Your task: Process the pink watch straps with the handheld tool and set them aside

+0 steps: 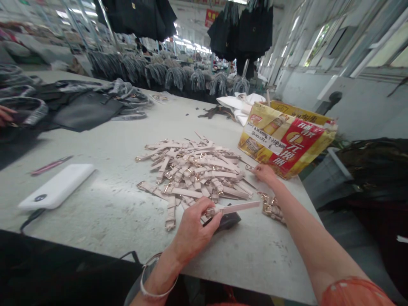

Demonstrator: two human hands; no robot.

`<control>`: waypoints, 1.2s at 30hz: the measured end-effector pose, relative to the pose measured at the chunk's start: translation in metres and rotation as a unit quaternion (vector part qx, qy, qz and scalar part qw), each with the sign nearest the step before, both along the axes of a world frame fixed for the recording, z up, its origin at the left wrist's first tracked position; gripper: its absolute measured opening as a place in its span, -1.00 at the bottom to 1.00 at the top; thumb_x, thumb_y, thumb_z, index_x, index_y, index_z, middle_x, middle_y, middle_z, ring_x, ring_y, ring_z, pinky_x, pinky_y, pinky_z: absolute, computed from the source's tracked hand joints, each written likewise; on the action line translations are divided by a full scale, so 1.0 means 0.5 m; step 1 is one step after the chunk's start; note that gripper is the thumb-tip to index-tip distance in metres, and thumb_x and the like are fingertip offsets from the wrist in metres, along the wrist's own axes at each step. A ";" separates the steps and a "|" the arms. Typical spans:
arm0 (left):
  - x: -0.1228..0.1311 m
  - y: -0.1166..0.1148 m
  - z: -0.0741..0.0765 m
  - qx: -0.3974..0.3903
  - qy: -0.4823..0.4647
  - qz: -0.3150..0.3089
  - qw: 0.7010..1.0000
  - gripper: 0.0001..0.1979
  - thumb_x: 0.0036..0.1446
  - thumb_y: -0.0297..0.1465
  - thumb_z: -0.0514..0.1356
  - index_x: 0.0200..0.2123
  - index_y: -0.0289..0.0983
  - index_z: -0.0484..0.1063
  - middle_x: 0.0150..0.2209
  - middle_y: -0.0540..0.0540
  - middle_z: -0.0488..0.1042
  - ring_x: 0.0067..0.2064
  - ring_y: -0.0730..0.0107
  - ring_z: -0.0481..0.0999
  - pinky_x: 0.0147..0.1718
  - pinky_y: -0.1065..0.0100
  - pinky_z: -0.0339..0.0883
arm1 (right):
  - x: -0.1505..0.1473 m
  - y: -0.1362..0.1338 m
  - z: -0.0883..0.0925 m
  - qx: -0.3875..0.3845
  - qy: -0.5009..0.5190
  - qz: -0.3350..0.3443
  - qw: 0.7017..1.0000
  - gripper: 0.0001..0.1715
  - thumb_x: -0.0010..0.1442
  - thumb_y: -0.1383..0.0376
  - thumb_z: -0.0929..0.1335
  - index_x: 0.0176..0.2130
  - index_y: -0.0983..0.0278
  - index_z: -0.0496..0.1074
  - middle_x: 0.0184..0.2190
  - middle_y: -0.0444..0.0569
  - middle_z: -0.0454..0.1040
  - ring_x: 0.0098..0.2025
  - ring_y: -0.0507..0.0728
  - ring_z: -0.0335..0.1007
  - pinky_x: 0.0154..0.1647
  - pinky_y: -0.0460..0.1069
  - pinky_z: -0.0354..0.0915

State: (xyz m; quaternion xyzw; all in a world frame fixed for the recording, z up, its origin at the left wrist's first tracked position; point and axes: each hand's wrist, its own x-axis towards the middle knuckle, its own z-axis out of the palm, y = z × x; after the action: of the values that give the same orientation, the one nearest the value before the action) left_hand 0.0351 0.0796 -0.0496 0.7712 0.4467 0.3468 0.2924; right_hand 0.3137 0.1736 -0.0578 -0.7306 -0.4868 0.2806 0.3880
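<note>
My left hand (pixel 196 229) is closed round the buckle end of a pale pink strap (pixel 244 207), whose flat free end points right. Just under that strap lies a dark object (pixel 228 221), partly covered by my fingers. A heap of similar buckled straps (pixel 194 170) spreads over the table beyond my hand. At the heap's right edge, by the box, my right hand (pixel 265 174) has its fingers pinched together next to a small metal piece; what they hold is too small to tell. A bundle of straps (pixel 272 207) with gold-coloured buckles sits below my right forearm.
A yellow and red cardboard box (pixel 287 138) stands at the table's right edge. On the left are a white power bank (pixel 57 187) with a cable and a pink pen-like item (pixel 51 165). Black bags (pixel 89 110) lie farther back, near another person's hand (pixel 5 114).
</note>
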 end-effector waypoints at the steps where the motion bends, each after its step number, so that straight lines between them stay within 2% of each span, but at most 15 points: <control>1: 0.000 0.000 0.000 -0.002 -0.007 0.005 1.000 -0.85 0.11 -0.30 0.08 -0.43 -0.25 0.30 -0.43 0.02 0.34 -0.37 0.47 0.32 -0.35 0.43 0.20 | 0.000 -0.004 0.000 -0.009 0.025 0.008 1.000 -0.71 0.21 0.18 0.27 -0.19 0.36 0.37 -0.27 -0.04 0.41 -0.31 0.05 0.38 -0.31 -0.01 0.35; 4: 0.000 0.000 0.000 -0.005 -0.030 0.026 0.999 -0.85 0.09 -0.31 0.09 -0.44 -0.25 0.30 -0.45 0.03 0.35 -0.39 0.48 0.34 -0.38 0.45 0.20 | -0.014 -0.048 0.005 -0.008 0.104 0.038 0.994 -0.73 0.15 0.14 0.30 -0.33 0.32 0.37 -0.44 -0.07 0.42 -0.45 -0.01 0.36 -0.46 -0.10 0.31; 6: 0.000 0.000 0.000 -0.012 -0.045 0.042 0.998 -0.85 0.08 -0.31 0.09 -0.46 -0.25 0.31 -0.48 0.05 0.35 -0.41 0.50 0.35 -0.40 0.47 0.21 | -0.035 -0.094 0.011 0.010 0.163 0.059 0.985 -0.69 0.10 0.08 0.32 -0.37 0.30 0.37 -0.45 -0.08 0.43 -0.47 -0.02 0.35 -0.51 -0.14 0.27; 8: 0.000 -0.001 0.001 -0.021 -0.055 0.059 0.996 -0.85 0.07 -0.30 0.11 -0.46 -0.25 0.33 -0.50 0.07 0.36 -0.45 0.52 0.35 -0.43 0.49 0.21 | -0.060 -0.140 0.017 0.035 0.272 0.081 0.958 -0.68 0.04 0.07 0.36 -0.38 0.29 0.38 -0.45 -0.10 0.42 -0.50 -0.05 0.31 -0.57 -0.17 0.21; 11: 0.000 -0.002 0.002 -0.032 -0.063 0.078 0.994 -0.85 0.06 -0.28 0.11 -0.42 -0.24 0.36 -0.53 0.08 0.40 -0.49 0.53 0.35 -0.47 0.50 0.22 | -0.091 -0.187 0.022 0.055 0.429 0.078 0.898 -0.70 -0.04 0.15 0.43 -0.33 0.28 0.41 -0.51 -0.15 0.40 -0.53 -0.07 0.29 -0.61 -0.20 0.18; 15: -0.001 -0.003 0.008 -0.033 -0.065 0.080 0.994 -0.85 0.07 -0.28 0.10 -0.38 -0.24 0.36 -0.53 0.08 0.43 -0.48 0.52 0.38 -0.47 0.50 0.24 | -0.105 -0.210 0.020 0.050 0.479 0.039 0.876 -0.71 -0.06 0.21 0.46 -0.30 0.28 0.44 -0.46 -0.11 0.45 -0.50 -0.05 0.35 -0.56 -0.20 0.27; 21: -0.002 -0.003 0.013 -0.024 -0.067 0.042 0.997 -0.86 0.09 -0.32 0.08 -0.38 -0.24 0.39 -0.53 0.09 0.46 -0.50 0.53 0.38 -0.47 0.50 0.25 | -0.103 -0.213 0.012 0.067 0.459 0.008 0.886 -0.69 -0.09 0.20 0.46 -0.28 0.27 0.47 -0.40 -0.06 0.49 -0.43 0.01 0.41 -0.48 -0.14 0.36; 25: -0.002 -0.006 0.012 -0.044 -0.074 0.037 0.996 -0.87 0.09 -0.35 0.09 -0.34 -0.23 0.41 -0.52 0.10 0.47 -0.52 0.56 0.37 -0.48 0.52 0.23 | -0.107 -0.214 0.005 0.094 0.410 0.001 0.907 -0.66 -0.12 0.22 0.47 -0.28 0.28 0.50 -0.34 -0.04 0.51 -0.40 0.02 0.40 -0.37 -0.08 0.35; 29: -0.005 -0.005 0.007 -0.058 -0.078 0.026 0.995 -0.85 0.09 -0.36 0.09 -0.31 -0.23 0.43 -0.51 0.09 0.48 -0.51 0.56 0.38 -0.50 0.52 0.23 | -0.109 -0.217 -0.003 0.098 0.316 0.017 0.943 -0.60 -0.17 0.29 0.47 -0.23 0.29 0.49 -0.33 -0.07 0.51 -0.33 0.02 0.37 -0.27 -0.07 0.29; 32: -0.006 -0.004 0.004 -0.059 -0.075 0.013 0.995 -0.82 0.09 -0.36 0.08 -0.29 -0.24 0.44 -0.50 0.08 0.49 -0.49 0.54 0.40 -0.48 0.50 0.25 | -0.107 -0.218 -0.006 0.121 0.213 0.020 0.969 -0.56 -0.18 0.31 0.47 -0.21 0.30 0.45 -0.38 -0.09 0.48 -0.42 0.00 0.31 -0.37 -0.07 0.25; 36: -0.006 -0.003 0.007 -0.049 -0.061 0.003 0.997 -0.82 0.08 -0.34 0.08 -0.30 -0.24 0.45 -0.44 0.04 0.52 -0.41 0.49 0.45 -0.42 0.48 0.29 | -0.105 -0.222 0.003 0.165 0.096 0.029 0.981 -0.65 -0.14 0.32 0.43 -0.26 0.30 0.40 -0.34 -0.05 0.47 -0.44 0.00 0.27 -0.44 -0.09 0.22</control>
State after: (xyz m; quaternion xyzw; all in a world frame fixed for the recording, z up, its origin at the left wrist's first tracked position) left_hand 0.0320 0.0780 -0.0460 0.7323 0.4468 0.3714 0.3553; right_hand 0.2613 0.0627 -0.0562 -0.6116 -0.5079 0.2767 0.5398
